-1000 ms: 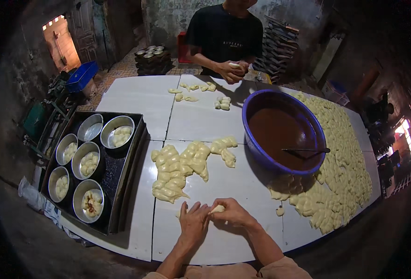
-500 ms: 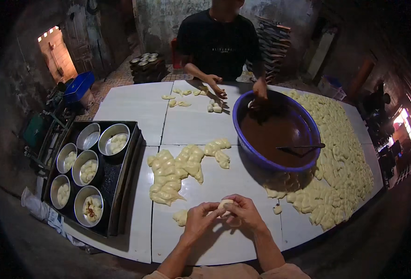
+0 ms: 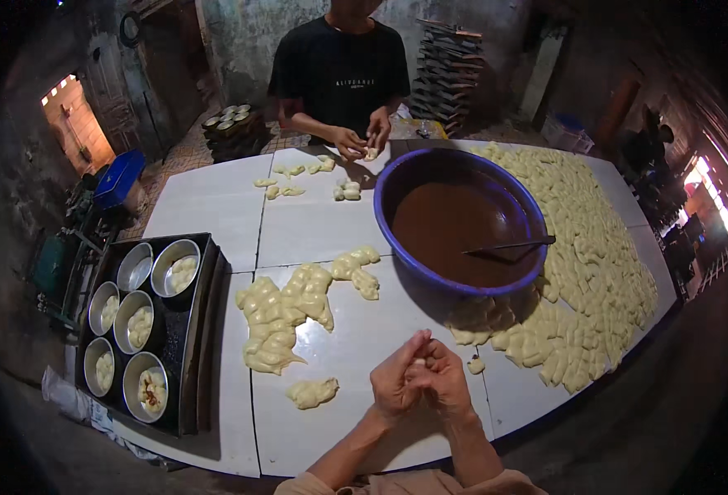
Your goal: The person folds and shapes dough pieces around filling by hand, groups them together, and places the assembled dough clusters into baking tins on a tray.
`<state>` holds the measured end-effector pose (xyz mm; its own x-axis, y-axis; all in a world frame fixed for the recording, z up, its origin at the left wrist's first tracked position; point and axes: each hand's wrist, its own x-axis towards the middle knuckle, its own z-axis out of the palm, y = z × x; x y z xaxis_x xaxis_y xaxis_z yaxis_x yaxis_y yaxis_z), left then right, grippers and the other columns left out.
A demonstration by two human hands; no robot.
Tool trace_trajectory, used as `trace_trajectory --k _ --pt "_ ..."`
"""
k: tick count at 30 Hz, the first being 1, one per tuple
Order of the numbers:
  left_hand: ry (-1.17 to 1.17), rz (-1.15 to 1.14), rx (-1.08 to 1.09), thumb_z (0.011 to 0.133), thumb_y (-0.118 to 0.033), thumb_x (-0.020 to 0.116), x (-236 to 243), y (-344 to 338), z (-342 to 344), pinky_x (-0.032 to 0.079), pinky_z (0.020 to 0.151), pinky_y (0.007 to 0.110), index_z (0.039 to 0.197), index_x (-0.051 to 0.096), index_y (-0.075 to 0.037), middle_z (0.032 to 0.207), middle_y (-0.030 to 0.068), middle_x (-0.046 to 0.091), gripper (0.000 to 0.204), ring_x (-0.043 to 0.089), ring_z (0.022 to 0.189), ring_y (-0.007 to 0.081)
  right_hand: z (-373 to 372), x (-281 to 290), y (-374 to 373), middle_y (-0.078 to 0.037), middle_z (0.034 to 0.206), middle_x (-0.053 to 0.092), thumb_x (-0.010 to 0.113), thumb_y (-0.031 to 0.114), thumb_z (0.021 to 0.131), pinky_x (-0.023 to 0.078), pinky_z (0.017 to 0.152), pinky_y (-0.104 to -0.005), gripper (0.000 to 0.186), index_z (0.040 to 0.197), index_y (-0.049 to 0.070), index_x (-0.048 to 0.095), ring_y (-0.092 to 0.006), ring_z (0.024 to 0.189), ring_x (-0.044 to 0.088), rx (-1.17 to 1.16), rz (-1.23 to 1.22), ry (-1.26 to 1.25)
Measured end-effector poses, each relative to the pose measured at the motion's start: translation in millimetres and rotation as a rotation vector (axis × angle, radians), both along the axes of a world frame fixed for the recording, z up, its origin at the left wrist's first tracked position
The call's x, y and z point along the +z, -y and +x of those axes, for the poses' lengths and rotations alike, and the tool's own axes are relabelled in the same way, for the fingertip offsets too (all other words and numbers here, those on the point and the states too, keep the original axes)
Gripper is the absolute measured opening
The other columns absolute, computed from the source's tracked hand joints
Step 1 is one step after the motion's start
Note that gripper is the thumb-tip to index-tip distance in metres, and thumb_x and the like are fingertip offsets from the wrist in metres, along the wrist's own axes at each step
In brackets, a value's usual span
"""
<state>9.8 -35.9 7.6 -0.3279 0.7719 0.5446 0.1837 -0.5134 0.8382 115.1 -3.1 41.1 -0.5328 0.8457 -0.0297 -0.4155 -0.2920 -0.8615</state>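
Above the white table's near side, my left hand (image 3: 394,381) and my right hand (image 3: 446,381) are closed together around a small piece of dough (image 3: 419,363). Only a pale bit of it shows between the fingers. Left of my hands lies a loose lump of pale yellow dough (image 3: 312,393). Beyond that is a larger spread of soft dough pieces (image 3: 275,318), with a smaller strip (image 3: 354,266) at its far right. A tiny dough scrap (image 3: 475,365) sits just right of my right hand.
A purple basin (image 3: 397,239) of brown filling holds a dark spatula (image 3: 508,246). Many dough pieces (image 3: 595,272) cover the right side. On the left, a black tray (image 3: 184,363) carries round tins (image 3: 139,322) with dough balls. Across the table, a person (image 3: 339,74) pinches dough beside white balls (image 3: 347,190).
My hands have shifted slightly right and pressed together, covering most of the dough piece. The person opposite has drawn a hand out of the basin and brought both hands together. The view has turned slightly.
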Motion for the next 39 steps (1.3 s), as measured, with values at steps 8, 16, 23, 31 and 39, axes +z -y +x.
trace_trajectory --k 8,16,23,31,39 --pt "0.434 -0.273 -0.243 0.082 -0.037 0.079 0.6 -14.2 26.5 0.048 0.098 0.035 0.155 0.001 -0.002 0.146 0.0211 0.036 0.112 0.054 0.122 0.0266 15.1 24.2 -56.2 -0.003 0.092 0.063 0.063 0.015 0.095 0.049 0.068 -0.0211 0.014 0.102 0.005 0.058 -0.0087 0.077 0.06 0.019 -0.1 -0.101" --pt "0.413 -0.596 -0.151 0.095 -0.013 0.064 -7.7 13.7 -24.0 0.055 0.083 0.029 0.142 0.042 -0.002 0.115 0.0182 0.065 0.053 0.067 0.094 0.0187 38.0 33.6 -221.9 -0.008 0.084 0.067 0.06 0.017 0.09 0.049 0.072 -0.0319 0.016 0.098 0.003 0.062 -0.015 0.082 0.064 0.064 0.533 0.968" --pt "0.267 -0.741 -0.239 0.096 -0.017 0.064 -9.1 19.7 -32.9 0.054 0.085 0.03 0.132 0.053 0.001 0.114 0.0171 0.068 0.042 0.066 0.098 0.0175 24.8 7.0 -242.1 -0.014 0.096 0.07 0.06 0.027 0.086 0.049 0.081 -0.0381 0.03 0.105 0.005 0.067 -0.028 0.09 0.066 0.443 0.819 1.35" --pt "0.294 -0.741 -0.35 0.099 -0.022 0.059 -2.4 -11.5 -20.4 0.054 0.082 0.029 0.13 0.056 0.001 0.123 0.0123 0.063 0.038 0.064 0.106 0.0192 27.4 54.4 -188.4 -0.001 0.082 0.063 0.063 0.025 0.094 0.05 0.059 -0.0237 0.017 0.093 0.007 0.059 -0.0086 0.067 0.061 0.115 0.17 0.443" --pt "1.005 -0.531 -0.497 0.102 -0.032 0.051 3.9 -41.0 6.1 0.045 0.102 0.043 0.13 0.056 -0.004 0.123 0.006 0.063 0.04 0.058 0.117 0.0177 9.7 0.7 -109.8 -0.003 0.09 0.064 0.06 0.018 0.098 0.055 0.064 -0.0218 0.015 0.105 0.007 0.053 -0.0089 0.077 0.065 -0.007 -0.092 -0.033"
